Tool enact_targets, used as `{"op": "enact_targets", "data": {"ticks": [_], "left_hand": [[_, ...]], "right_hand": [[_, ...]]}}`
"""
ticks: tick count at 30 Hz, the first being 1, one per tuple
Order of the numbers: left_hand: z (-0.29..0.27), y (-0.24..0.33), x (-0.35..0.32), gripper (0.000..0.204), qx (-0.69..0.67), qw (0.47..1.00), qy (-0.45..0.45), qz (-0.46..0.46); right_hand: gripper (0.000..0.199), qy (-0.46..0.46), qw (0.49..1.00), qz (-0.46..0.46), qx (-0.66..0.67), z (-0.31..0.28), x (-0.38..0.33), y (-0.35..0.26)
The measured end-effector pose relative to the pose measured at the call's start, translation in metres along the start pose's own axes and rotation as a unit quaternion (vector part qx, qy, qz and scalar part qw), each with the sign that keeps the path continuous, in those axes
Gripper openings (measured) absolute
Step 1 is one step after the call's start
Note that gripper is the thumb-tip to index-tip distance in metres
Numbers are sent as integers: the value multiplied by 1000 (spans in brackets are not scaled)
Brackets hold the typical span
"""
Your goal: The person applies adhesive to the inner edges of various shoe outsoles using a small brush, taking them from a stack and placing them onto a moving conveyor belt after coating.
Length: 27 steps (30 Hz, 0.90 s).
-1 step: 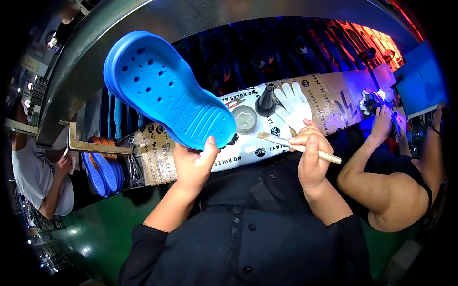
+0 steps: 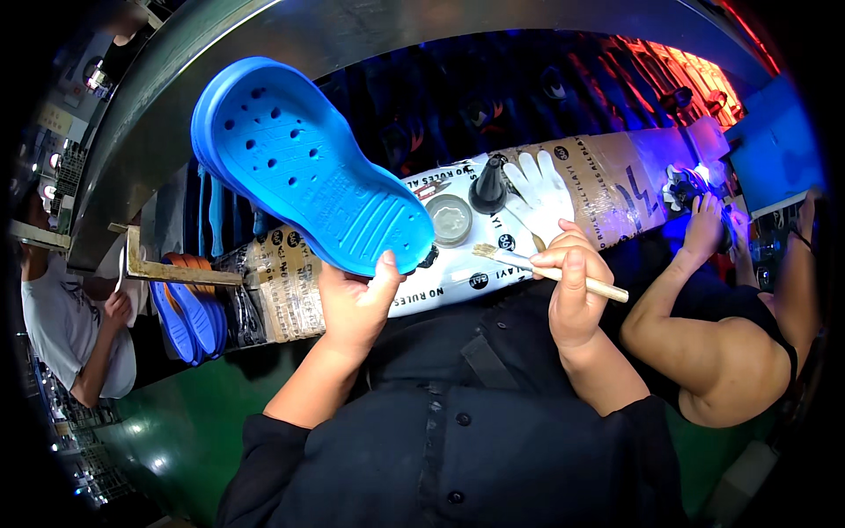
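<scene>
A blue foam shoe sole (image 2: 312, 172), with small holes in its wide toe part and ridges at the heel, is held up by my left hand (image 2: 359, 304). The thumb lies on the heel edge and the other fingers are hidden beneath. My right hand (image 2: 576, 286) pinches the pale handle of a small brush (image 2: 597, 287), bristles pointing left toward a round tub (image 2: 450, 221) of greyish content. The brush is apart from both sole and tub. Behind the tub stands a dark cone-topped bottle (image 2: 488, 187), beside a white glove (image 2: 547, 189) lying flat.
Printed white sheeting and brown cardboard (image 2: 295, 286) cover the bench. More blue and orange soles (image 2: 189, 321) are stacked at the left, by a metal bracket (image 2: 180, 268). Dark items lie on a conveyor behind. One person (image 2: 84, 308) is at left; another (image 2: 704, 343) works at right.
</scene>
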<state>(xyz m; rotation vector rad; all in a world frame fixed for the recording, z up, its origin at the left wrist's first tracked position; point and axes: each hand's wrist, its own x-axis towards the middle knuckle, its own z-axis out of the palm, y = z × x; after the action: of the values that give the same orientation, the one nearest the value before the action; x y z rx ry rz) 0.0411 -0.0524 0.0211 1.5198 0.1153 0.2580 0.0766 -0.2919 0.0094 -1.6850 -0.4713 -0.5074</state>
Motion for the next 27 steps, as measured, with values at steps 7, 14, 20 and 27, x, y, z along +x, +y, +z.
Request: {"op": "enact_targets", "data": {"ticks": [7, 14, 20, 27], "left_hand": [[11, 27, 4, 45, 14, 997, -7, 75], [66, 115, 37, 73, -128, 915, -352, -148], [195, 181, 155, 44, -330, 895, -262, -147], [188, 174, 79, 64, -154, 810, -562, 56]], "right_hand": [[33, 36, 999, 16, 0, -16, -4, 8], [38, 25, 998, 39, -48, -49, -9, 12], [39, 71, 994, 79, -39, -66, -19, 17], [34, 106, 990, 90, -40, -81, -23, 32]]}}
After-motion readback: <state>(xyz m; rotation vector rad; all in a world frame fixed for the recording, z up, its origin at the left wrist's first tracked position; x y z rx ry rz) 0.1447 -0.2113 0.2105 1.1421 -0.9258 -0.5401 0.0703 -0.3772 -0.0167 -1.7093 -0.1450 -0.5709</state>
